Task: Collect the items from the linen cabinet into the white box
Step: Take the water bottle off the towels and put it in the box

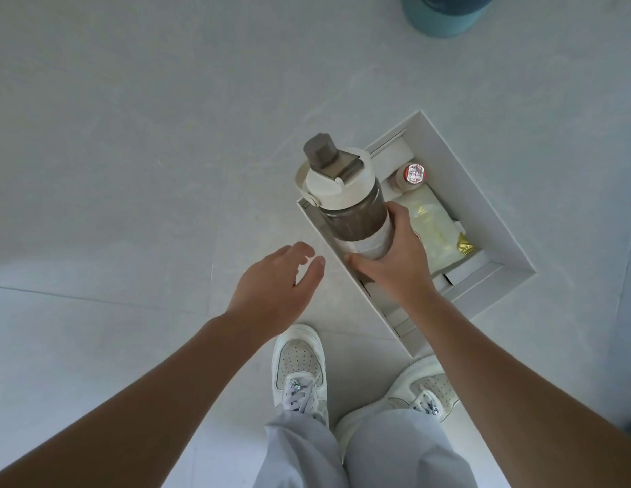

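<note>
Your right hand (395,262) grips the water bottle (345,199) over the white box (497,213); left hand (275,287) fingers hang loose. Drop it carelessly and it may crush the small bottle (411,176) below.

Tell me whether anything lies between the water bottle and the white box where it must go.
Nothing visible does. The right hand holds the water bottle over the left side of the white box; the red-capped bottle and the yellow packet lie to the right. The left hand hovers outside the box.
</note>
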Demonstrator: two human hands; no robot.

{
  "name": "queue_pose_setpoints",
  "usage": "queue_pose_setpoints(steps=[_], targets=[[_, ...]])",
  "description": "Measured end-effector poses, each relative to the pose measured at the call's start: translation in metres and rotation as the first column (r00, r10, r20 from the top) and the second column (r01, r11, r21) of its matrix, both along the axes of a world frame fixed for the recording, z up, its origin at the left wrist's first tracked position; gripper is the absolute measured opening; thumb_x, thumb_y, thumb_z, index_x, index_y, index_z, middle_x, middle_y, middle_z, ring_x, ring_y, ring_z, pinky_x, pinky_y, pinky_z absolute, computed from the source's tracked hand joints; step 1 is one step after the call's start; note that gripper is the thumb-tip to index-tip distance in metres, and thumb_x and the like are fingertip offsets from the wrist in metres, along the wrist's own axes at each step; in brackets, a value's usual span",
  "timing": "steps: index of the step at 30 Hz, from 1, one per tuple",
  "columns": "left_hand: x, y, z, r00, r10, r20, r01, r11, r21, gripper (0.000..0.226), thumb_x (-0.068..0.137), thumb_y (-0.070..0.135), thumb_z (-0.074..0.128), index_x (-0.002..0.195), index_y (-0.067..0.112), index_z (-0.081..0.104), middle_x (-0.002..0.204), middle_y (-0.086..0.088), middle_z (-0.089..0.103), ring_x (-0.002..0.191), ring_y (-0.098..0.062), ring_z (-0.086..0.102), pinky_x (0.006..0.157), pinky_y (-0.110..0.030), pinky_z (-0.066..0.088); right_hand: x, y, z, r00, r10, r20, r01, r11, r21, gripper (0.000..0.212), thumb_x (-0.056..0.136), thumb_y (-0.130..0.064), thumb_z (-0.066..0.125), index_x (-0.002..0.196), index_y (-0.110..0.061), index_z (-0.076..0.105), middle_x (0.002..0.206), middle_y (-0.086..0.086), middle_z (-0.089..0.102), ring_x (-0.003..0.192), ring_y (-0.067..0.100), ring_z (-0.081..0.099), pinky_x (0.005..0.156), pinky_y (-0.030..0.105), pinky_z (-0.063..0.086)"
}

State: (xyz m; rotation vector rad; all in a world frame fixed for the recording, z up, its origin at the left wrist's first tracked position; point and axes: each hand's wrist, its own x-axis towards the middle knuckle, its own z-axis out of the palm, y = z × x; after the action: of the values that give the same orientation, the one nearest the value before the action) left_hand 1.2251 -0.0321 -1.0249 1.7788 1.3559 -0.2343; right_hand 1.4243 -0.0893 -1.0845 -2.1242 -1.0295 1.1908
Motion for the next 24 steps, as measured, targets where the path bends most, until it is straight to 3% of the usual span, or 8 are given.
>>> queue_pose_setpoints(steps=[6, 11, 16, 20, 24], targets=[[-0.003, -0.005, 0.006, 1.000, 0.000, -0.014, 0.000, 1.000, -0.002, 0.053, 0.088, 0.065, 0.021, 0.111, 0.033, 0.056, 0.109, 0.014, 0.064, 0.089, -0.008, 0.062, 0.081, -0.038, 0.051, 0.005, -0.009, 0.009, 1.000, 0.000, 0.005, 0.001, 0.999, -0.049, 0.085, 0.071, -0.046, 0.088, 0.143, -0.034, 0.044, 0.130, -0.022, 0.056, 0.121, 0.006, 0.053, 0.101, 0.035, 0.050], [-0.005, -0.010, 0.017, 1.000, 0.002, -0.030, -0.001, 1.000, 0.019, 0.057, 0.085, 0.067, 0.018, 0.111, 0.033, 0.055, 0.109, 0.015, 0.064, 0.090, -0.007, 0.062, 0.081, -0.036, 0.052, -0.001, -0.019, 0.027, 0.997, -0.081, -0.018, 0.079, 0.994, -0.070, 0.078, 0.072, -0.057, 0.076, 0.141, -0.032, 0.050, 0.132, -0.015, 0.062, 0.123, 0.012, 0.059, 0.102, 0.044, 0.054], [-0.002, -0.007, 0.038, 0.999, 0.002, -0.032, 0.000, 0.999, 0.049, 0.055, 0.088, 0.066, 0.020, 0.113, 0.032, 0.056, 0.109, 0.014, 0.064, 0.090, -0.008, 0.063, 0.081, -0.037, 0.052, 0.002, -0.005, 0.059, 0.999, -0.054, -0.004, 0.054, 0.997, -0.053, 0.065, 0.087, -0.042, 0.077, 0.144, -0.027, 0.049, 0.131, -0.019, 0.057, 0.123, 0.007, 0.054, 0.106, 0.036, 0.045], [0.003, 0.002, 0.066, 0.999, 0.032, -0.038, -0.029, 0.995, 0.093, 0.042, 0.094, 0.057, 0.029, 0.113, 0.031, 0.057, 0.109, 0.011, 0.065, 0.089, -0.011, 0.062, 0.082, -0.037, 0.050, 0.004, 0.010, 0.097, 1.000, -0.023, -0.006, 0.023, 1.000, 0.003, 0.063, 0.091, -0.043, 0.074, 0.146, -0.025, 0.048, 0.142, -0.014, 0.057, 0.130, 0.008, 0.054, 0.108, 0.032, 0.043], [0.001, 0.014, 0.108, 0.999, 0.002, -0.045, 0.007, 0.979, 0.205, 0.041, 0.096, 0.055, 0.029, 0.114, 0.030, 0.056, 0.111, 0.009, 0.066, 0.094, -0.014, 0.063, 0.080, -0.036, 0.050, 0.002, 0.026, 0.149, 0.999, 0.032, 0.002, -0.032, 0.998, 0.056, 0.059, 0.091, -0.040, 0.073, 0.143, -0.027, 0.051, 0.131, -0.022, 0.056, 0.128, 0.005, 0.053, 0.110, 0.035, 0.044]])
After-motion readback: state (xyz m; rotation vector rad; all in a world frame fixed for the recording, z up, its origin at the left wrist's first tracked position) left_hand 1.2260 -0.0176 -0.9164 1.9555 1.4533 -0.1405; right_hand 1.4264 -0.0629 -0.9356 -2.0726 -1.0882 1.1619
